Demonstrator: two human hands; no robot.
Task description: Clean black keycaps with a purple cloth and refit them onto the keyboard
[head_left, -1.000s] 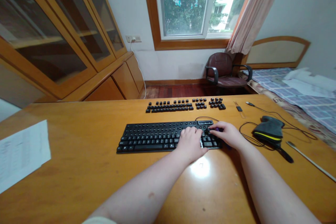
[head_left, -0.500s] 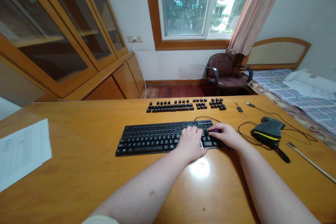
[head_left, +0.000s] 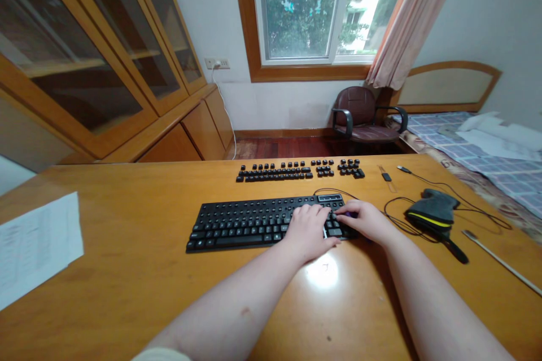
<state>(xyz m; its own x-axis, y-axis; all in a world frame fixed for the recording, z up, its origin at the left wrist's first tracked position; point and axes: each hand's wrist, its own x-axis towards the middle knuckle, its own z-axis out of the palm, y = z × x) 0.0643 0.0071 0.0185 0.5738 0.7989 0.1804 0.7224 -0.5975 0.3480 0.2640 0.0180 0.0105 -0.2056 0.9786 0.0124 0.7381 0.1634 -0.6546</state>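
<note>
A black keyboard [head_left: 237,231] lies on the wooden table in front of me. Its upper rows show bare key mounts, while keycaps sit on its lower rows. My left hand [head_left: 308,231] rests over the right part of the keyboard, fingers bent over the keys and thumb stretched to the right. At the number pad, my right hand [head_left: 366,219] is closed with thumb and fingertips close together. A small purple thing [head_left: 350,215] shows under its fingers, mostly hidden, and its kind cannot be made out. Behind the keyboard, loose black keycaps [head_left: 275,174] are set out in rows.
Right of the keyboard lie a grey brush-like tool with a yellow stripe [head_left: 432,211], a cable with a USB plug [head_left: 404,169], a thin white-handled brush [head_left: 503,262] and a wire keycap puller [head_left: 385,176]. Paper sheets [head_left: 42,242] are at the left. A chair [head_left: 359,115] stands beyond the table.
My right hand's fingertips have shifted very slightly at the number pad, and my left hand has moved slightly right. The keyboard and the loose keycaps stay in place.
</note>
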